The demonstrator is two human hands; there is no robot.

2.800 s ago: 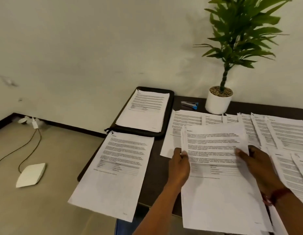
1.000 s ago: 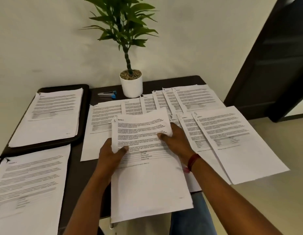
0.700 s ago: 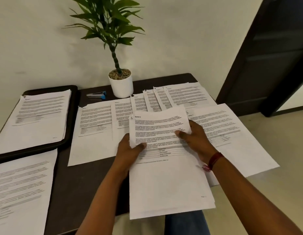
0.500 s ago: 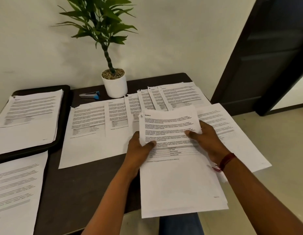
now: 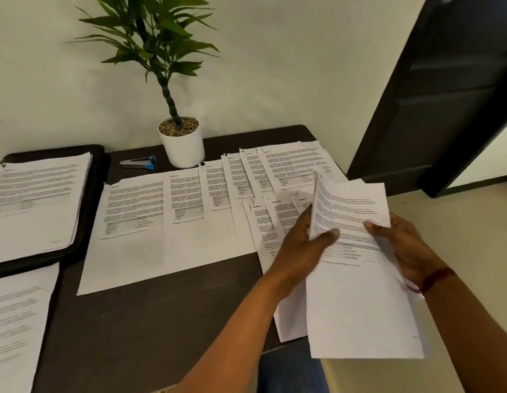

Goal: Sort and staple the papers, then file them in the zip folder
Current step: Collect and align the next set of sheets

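Head camera: a person sorts printed papers at a dark table [image 5: 161, 321], where a white plant pot [image 5: 182, 146] stands at the far edge against the wall. The sheaf [image 5: 357, 293] held in both hands hung flat in front of the pot half a second ago. It now sits well to the pot's right, over the table's near right corner, and the left edge of its top sheet curls upward. The left hand [image 5: 300, 251] pinches the sheaf's left edge, thumb on the printed face and fingers behind. The right hand [image 5: 402, 245] grips the right edge with the thumb on top.

Fanned sheets [image 5: 133, 222] lie overlapping in front of the pot and to its right. The blue-tipped stapler [image 5: 140, 163] rests untouched just left of the pot. Farther left of it, the black zip folder [image 5: 96, 177] lies open under a stack [image 5: 33, 199] of pages.

The shift and the lifting edge suggest sorting is under way, with the top sheet about to be peeled off and dealt onto one of the piles to the pot's right. For this sheaf, stapling and filing appear not yet begun.
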